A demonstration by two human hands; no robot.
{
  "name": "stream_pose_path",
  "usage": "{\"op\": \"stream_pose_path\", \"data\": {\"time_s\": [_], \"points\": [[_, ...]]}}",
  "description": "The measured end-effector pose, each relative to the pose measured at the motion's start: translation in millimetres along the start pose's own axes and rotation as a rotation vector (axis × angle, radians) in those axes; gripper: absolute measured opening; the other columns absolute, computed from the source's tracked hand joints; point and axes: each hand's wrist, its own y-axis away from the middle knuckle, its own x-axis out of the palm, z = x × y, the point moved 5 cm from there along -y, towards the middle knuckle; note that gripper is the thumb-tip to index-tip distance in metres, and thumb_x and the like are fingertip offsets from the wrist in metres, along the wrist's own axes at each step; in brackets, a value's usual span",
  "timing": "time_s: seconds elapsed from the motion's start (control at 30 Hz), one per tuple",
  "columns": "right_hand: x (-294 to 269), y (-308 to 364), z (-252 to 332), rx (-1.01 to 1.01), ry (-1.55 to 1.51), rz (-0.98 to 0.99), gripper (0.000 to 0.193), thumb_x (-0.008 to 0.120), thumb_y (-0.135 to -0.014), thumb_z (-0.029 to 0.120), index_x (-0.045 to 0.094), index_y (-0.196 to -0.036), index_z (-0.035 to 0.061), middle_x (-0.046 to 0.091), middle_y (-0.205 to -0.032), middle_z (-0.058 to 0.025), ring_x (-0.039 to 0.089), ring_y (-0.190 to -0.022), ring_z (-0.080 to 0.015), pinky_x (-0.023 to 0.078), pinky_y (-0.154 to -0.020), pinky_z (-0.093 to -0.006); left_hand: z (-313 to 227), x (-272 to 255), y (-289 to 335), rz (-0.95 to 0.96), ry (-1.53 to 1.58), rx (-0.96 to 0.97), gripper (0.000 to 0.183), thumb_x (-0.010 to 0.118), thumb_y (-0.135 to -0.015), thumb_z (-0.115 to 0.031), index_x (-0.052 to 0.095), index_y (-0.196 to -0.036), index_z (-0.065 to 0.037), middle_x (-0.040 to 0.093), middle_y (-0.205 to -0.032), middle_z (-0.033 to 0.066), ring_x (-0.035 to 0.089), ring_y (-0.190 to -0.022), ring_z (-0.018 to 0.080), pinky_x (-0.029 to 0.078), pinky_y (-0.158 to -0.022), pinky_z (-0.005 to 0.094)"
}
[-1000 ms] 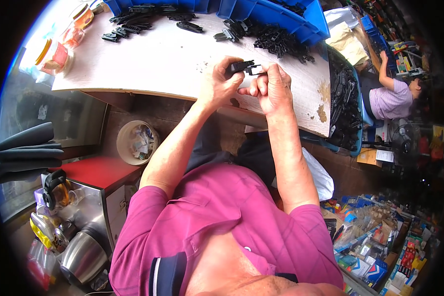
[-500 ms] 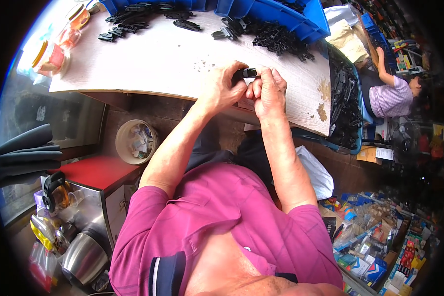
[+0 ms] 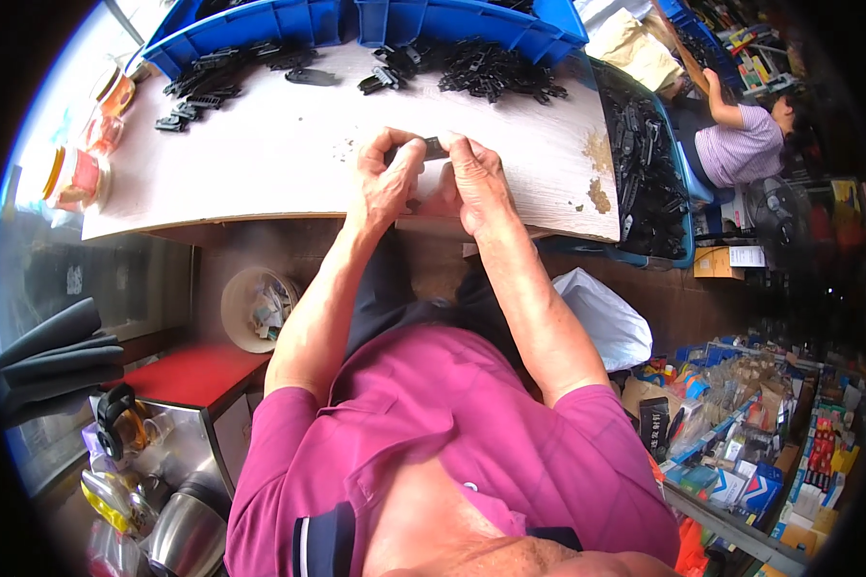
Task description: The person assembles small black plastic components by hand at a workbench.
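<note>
Both my hands are above the near edge of the pale wood-look table [image 3: 260,173]. Between them is a small black plastic part [image 3: 434,148], gripped at one end by my left hand [image 3: 385,178] and at the other by my right hand [image 3: 479,181]. Thumbs and fingertips pinch it and cover its ends, so just its middle shows. More black plastic parts lie beyond my hands: a heap [image 3: 500,72] at the far right, a smaller cluster [image 3: 390,72], and a loose spread [image 3: 207,85] at the far left.
Blue bins [image 3: 250,37] line the table's back edge. A tub of black parts [image 3: 645,173] stands at the right, near a person in a striped shirt [image 3: 741,144]. Jars [image 3: 72,178] sit at the left end. A waste bucket [image 3: 250,308] is below the table.
The view has shifted, so the table sits further left in it. My hands have turned the black part and spread slightly apart, each now pinching one end.
</note>
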Motion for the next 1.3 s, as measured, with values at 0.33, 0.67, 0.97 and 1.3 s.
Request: {"op": "stream_pose_path", "data": {"time_s": [0.33, 0.67, 0.97, 1.3], "points": [[-6.5, 6.5, -4.0, -0.144, -0.104, -0.074, 0.033, 0.065, -0.091, 0.033, 0.054, -0.075, 0.0063, 0.050, -0.055, -0.0007, 0.044, -0.035, -0.0099, 0.037, -0.030, -0.0275, 2.8, 12.9, 9.2, 0.056, 0.080, -0.114, 0.014, 0.062, -0.093, -0.019, 0.061, -0.094, -0.005, 0.056, -0.068, -0.0005, 0.047, -0.053, 0.0048, 0.041, -0.047, 0.0205], [-125.7, -1.8, 52.9, -0.003, -0.227, -0.491, 0.030, 0.055, -0.089, 0.025, 0.047, -0.067, 0.0070, 0.037, -0.045, -0.0005, 0.054, -0.041, -0.0170, 0.061, -0.046, -0.0468, 10.9, 22.3, 12.5, 0.110, -0.034, 0.014, 0.016, 0.062, -0.094, -0.014, 0.061, -0.105, -0.002, 0.063, -0.083, 0.0013, 0.053, -0.066, 0.0056, 0.045, -0.060, 0.0196], [-210.9, -35.3, 118.6, -0.110, -0.058, -0.822, 0.039, 0.063, -0.087, 0.034, 0.055, -0.104, -0.0002, 0.039, -0.049, -0.0049, 0.053, -0.046, -0.0221, 0.059, -0.048, -0.0510, 7.7, 23.6, 13.3, 0.071, -0.168, 0.105, 0.012, 0.063, -0.093, -0.012, 0.063, -0.099, -0.001, 0.062, -0.080, -0.0003, 0.052, -0.068, 0.0044, 0.044, -0.061, 0.0199], [-194.3, -108.8, 78.8, 0.151, 0.297, -0.723, 0.027, 0.074, -0.082, 0.023, 0.055, -0.081, 0.0031, 0.042, -0.052, -0.0067, 0.050, -0.043, -0.0214, 0.055, -0.045, -0.0459, -1.0, 27.7, 11.6, 0.042, -0.305, 0.192, 0.011, 0.064, -0.091, -0.009, 0.064, -0.094, 0.001, 0.063, -0.075, 0.0021, 0.054, -0.069, 0.0057, 0.046, -0.065, 0.0221]]}}
